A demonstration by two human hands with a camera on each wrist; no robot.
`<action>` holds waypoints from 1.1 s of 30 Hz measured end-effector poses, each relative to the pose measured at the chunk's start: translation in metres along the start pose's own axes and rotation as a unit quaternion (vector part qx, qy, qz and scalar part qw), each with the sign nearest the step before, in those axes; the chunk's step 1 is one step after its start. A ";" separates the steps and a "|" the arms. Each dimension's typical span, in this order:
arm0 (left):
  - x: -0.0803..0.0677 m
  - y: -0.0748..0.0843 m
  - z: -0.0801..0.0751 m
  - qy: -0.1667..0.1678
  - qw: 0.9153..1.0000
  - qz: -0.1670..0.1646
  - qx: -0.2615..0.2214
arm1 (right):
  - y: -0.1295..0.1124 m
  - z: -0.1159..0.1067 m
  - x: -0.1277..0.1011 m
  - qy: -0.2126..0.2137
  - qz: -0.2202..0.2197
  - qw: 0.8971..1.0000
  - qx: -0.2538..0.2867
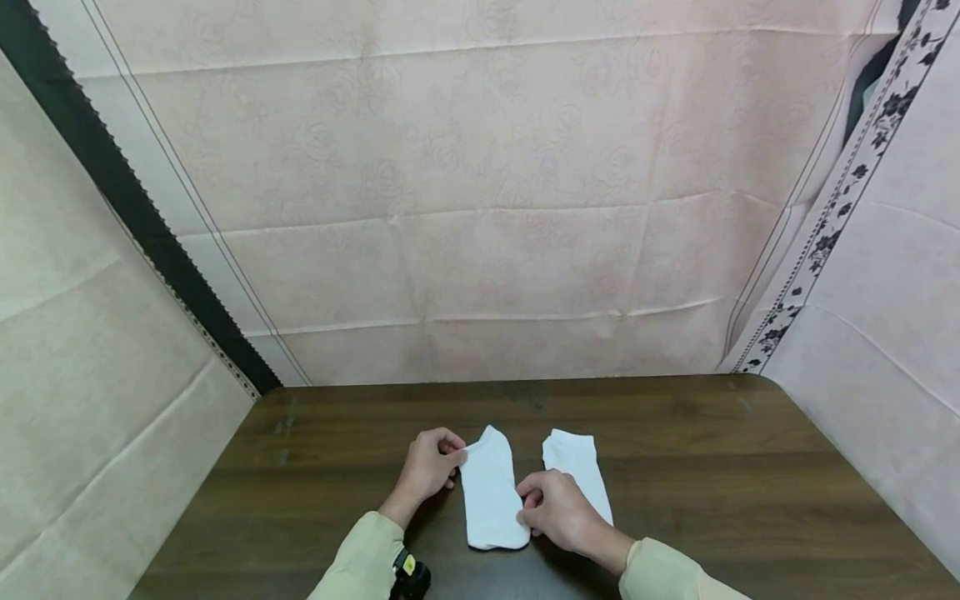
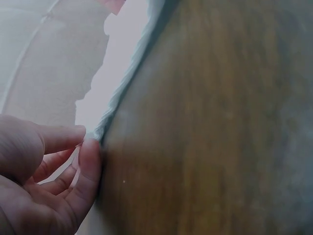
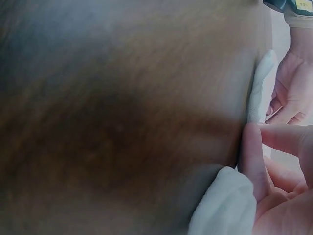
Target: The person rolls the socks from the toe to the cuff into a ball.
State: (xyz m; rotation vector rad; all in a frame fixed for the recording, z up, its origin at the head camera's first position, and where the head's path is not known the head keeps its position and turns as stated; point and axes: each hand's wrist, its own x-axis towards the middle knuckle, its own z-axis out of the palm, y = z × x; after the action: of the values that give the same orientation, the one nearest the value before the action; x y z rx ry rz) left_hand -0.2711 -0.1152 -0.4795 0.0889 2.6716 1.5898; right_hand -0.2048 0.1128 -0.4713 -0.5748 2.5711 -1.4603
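Two white socks lie side by side on the brown table. My left hand (image 1: pixel 430 463) pinches the upper left edge of the left sock (image 1: pixel 492 500) between thumb and fingertips. Lower down, on that sock's right edge, my right hand (image 1: pixel 561 510) pinches the fabric. The right sock (image 1: pixel 579 463) lies partly hidden behind the right hand and wrist. In the left wrist view, thumb and index finger meet at the edge of the white sock (image 2: pixel 122 63). The right wrist view has the right sock (image 3: pixel 226 205) close beside the pinching fingers.
The wood-grain table (image 1: pixel 337 492) ends at a back edge against a pale patterned cloth (image 1: pixel 480 200). More cloth hangs at both sides, with a dark band (image 1: pixel 142 200) on the left and a floral border (image 1: pixel 840 200) on the right. A black wrist device (image 1: pixel 409 575) sits at the left sleeve.
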 end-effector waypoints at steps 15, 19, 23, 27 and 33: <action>-0.004 0.008 -0.003 0.008 0.999 0.026 -0.021 | -0.002 -0.004 -0.006 0.000 0.010 0.999 0.035; -0.004 0.011 -0.003 0.005 0.999 0.031 -0.044 | -0.003 -0.005 -0.008 0.003 0.016 0.998 0.055; -0.004 0.013 -0.003 0.000 0.997 0.035 -0.069 | -0.006 -0.007 -0.010 0.010 0.023 0.997 0.080; -0.005 0.016 -0.003 -0.004 0.995 0.035 -0.092 | -0.010 -0.010 -0.013 0.013 0.021 0.995 0.094; -0.007 0.022 -0.004 -0.010 0.991 0.033 -0.125 | -0.012 -0.015 -0.015 0.014 0.031 0.991 0.131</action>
State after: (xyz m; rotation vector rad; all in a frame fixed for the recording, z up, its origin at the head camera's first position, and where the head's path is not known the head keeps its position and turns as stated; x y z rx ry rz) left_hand -0.2640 -0.1084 -0.4585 0.1878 2.4534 1.9177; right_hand -0.1919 0.1249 -0.4547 -0.4351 2.3384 -1.7578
